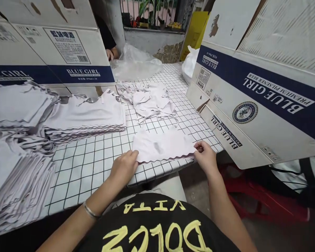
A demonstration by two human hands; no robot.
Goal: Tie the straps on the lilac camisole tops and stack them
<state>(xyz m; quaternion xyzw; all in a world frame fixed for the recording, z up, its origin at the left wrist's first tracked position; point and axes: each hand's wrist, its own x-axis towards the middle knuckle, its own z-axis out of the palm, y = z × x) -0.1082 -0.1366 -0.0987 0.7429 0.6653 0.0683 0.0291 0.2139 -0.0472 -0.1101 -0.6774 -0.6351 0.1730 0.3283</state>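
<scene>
A pale pinkish garment [164, 145] with a wavy lower edge and thin straps lies flat near the table's front edge. My left hand [124, 165] pinches its lower left corner, the fingers closed. At the lower right corner, my right hand [206, 155] holds the edge between thumb and fingers. Beyond it lies a loose, crumpled heap of similar garments [152, 99]. To the left, flat garments are piled in a neat stack [86, 115], with another tall stack [5, 175] closer to me.
The garments rest on a table with a black-and-white grid cloth [81, 175]. Beer cartons stand at the left [81, 45] and right [252, 84]. Behind are a clear plastic bag [136, 63] and another person's hand [110, 54]. A red stool [265, 203] is low at right.
</scene>
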